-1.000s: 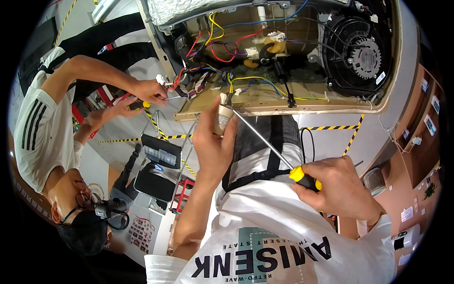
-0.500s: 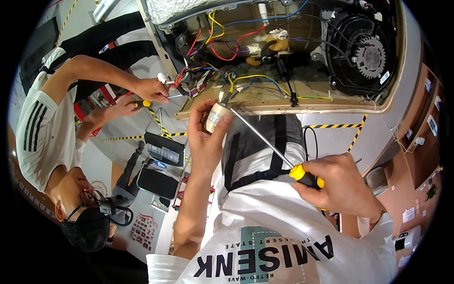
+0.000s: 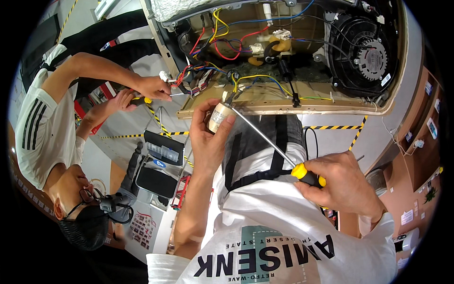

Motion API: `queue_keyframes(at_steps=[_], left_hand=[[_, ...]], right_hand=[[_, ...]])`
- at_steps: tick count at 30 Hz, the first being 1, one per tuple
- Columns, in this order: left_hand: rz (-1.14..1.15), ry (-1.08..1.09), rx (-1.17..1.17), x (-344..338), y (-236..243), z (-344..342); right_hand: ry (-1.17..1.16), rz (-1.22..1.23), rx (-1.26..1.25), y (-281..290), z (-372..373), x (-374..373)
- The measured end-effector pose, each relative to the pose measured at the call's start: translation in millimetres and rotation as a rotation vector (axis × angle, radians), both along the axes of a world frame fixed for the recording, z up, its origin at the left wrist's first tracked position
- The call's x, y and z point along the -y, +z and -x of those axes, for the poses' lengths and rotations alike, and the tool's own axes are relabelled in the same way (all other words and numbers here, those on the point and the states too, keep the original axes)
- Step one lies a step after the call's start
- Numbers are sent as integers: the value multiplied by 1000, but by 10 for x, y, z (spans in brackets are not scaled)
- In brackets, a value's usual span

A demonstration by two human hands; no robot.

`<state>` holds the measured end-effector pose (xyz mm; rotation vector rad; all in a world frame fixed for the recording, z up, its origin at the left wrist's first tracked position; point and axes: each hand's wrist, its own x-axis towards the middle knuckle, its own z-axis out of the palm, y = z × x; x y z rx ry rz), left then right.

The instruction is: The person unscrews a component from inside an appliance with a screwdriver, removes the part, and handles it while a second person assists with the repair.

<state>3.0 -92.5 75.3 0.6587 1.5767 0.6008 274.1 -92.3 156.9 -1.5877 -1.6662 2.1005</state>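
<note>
My left hand (image 3: 203,142) grips a beige cylindrical component (image 3: 218,118) with wires and a pale connector at its top, just below the front edge of an open appliance housing (image 3: 355,98). My right hand (image 3: 333,184) is wrapped round the yellow-and-black handle of a long screwdriver (image 3: 262,137); its shaft runs up leftward to the top of that cylinder, where I cannot make out exactly what the tip touches. Coloured wires (image 3: 257,76) loop inside the housing above, with a black round fan unit (image 3: 360,54) at the right.
At left, a co-worker (image 3: 47,123) works on wires at the housing's left end with a screwdriver (image 3: 145,100). An open black case (image 3: 156,182) stands on a small stand below. Hazard tape (image 3: 331,127) marks the floor. Wooden shelving (image 3: 416,132) lines the right.
My left hand has shifted and tilted the cylinder slightly; the screwdriver stays at its top. The co-worker's lower hand has moved a little. The view has shifted slightly.
</note>
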Motion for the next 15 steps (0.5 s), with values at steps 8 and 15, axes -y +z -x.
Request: queue_keyframes(at_steps=[8, 15], left_hand=[[-118, -120, -159, 114, -70, 18], [-113, -150, -283, 104, -23, -55]], right_hand=[[15, 90, -17, -8, 29, -17], [-26, 83, -31, -21, 185, 106]])
